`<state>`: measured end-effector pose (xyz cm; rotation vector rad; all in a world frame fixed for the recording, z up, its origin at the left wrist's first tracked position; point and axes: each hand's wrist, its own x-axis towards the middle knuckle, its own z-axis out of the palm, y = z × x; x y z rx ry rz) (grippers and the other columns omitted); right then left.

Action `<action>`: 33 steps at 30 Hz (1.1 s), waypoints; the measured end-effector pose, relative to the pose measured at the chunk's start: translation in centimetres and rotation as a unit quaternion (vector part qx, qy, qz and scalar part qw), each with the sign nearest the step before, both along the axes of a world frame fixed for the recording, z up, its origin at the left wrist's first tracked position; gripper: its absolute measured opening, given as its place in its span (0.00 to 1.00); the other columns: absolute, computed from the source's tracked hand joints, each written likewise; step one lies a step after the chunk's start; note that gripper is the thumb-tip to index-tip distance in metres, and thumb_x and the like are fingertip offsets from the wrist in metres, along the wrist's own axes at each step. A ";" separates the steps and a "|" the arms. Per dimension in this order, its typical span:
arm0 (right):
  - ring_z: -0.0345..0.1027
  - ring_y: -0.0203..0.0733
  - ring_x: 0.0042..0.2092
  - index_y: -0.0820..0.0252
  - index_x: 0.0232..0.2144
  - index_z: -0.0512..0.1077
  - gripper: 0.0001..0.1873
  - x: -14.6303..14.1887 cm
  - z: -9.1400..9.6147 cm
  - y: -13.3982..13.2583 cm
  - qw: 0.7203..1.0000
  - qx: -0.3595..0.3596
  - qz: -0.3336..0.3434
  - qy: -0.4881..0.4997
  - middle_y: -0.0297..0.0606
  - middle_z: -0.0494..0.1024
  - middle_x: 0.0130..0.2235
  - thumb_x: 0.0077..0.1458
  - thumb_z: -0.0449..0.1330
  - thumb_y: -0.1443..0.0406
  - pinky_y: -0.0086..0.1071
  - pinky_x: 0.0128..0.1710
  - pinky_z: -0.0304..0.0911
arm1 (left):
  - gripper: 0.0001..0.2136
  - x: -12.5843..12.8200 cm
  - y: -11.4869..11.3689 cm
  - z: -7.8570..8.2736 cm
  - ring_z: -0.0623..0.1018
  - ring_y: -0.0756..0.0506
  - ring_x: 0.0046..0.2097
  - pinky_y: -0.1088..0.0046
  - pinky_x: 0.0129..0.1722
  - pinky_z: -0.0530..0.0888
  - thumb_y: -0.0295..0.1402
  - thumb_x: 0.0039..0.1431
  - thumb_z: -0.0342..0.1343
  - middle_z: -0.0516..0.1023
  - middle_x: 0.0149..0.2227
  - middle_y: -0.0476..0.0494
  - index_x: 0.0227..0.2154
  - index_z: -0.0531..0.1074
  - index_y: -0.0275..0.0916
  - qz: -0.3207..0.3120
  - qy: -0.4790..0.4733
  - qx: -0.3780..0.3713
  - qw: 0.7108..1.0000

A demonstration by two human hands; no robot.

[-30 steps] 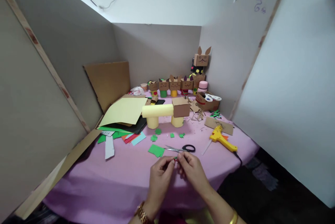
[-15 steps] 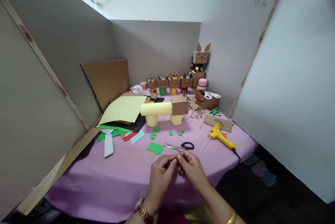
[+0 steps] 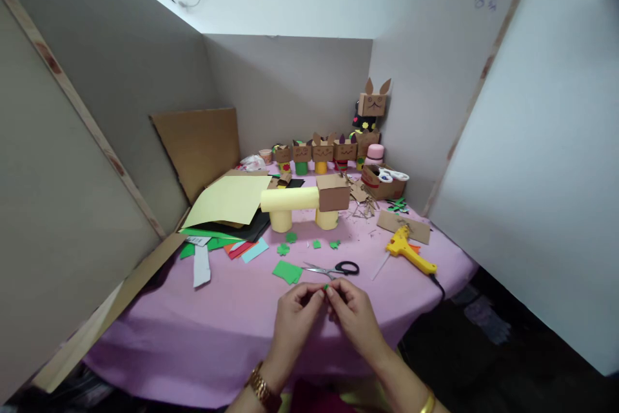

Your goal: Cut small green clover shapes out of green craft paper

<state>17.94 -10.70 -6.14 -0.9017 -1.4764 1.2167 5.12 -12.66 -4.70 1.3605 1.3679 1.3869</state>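
Note:
My left hand and my right hand meet at the fingertips over the front of the table. Between them they pinch a small piece of green paper, mostly covered by my fingers. Just beyond lie black-handled scissors, with a green paper sheet left of their blades. Several small green paper cutouts are scattered farther back. Behind these stands a pale yellow paper tube resting on two upright yellow rolls, with a brown cardboard box at its right end.
A yellow glue gun lies at the right beside a cardboard strip. Stacked coloured paper covers the left. At the back stand several cardboard animal figures. A box holds white-handled scissors. Partition walls enclose the table.
My fingertips have shifted slightly, and a bit of green paper now shows between them. The view has moved a little; the things on the table stay put.

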 end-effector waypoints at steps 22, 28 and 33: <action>0.60 0.33 0.24 0.61 0.27 0.66 0.15 0.1 -0.2 0.3 0.998 -0.024 0.040 0.048 0.31 0.67 0.24 0.57 0.55 0.55 0.26 0.23 0.60 | 0.09 -0.5 0.3 1.1 0.68 0.50 0.24 0.77 0.26 0.63 0.35 0.52 0.56 0.72 0.20 0.51 0.21 0.70 0.37 -0.079 -0.079 -0.059 0.992; 0.60 0.31 0.23 0.61 0.27 0.66 0.16 0.0 0.0 0.3 0.996 -0.040 0.041 0.061 0.31 0.67 0.24 0.56 0.56 0.54 0.25 0.22 0.59 | 0.10 -0.4 0.4 1.2 0.67 0.50 0.24 0.77 0.26 0.62 0.34 0.53 0.56 0.71 0.19 0.52 0.20 0.70 0.37 -0.085 -0.079 -0.059 0.992; 0.61 0.32 0.23 0.61 0.27 0.65 0.16 0.0 0.1 0.3 0.997 -0.042 0.040 0.059 0.31 0.68 0.24 0.55 0.57 0.54 0.25 0.23 0.59 | 0.10 -0.4 0.3 1.1 0.69 0.49 0.25 0.76 0.27 0.64 0.35 0.53 0.56 0.70 0.20 0.52 0.20 0.69 0.37 -0.090 -0.082 -0.055 0.991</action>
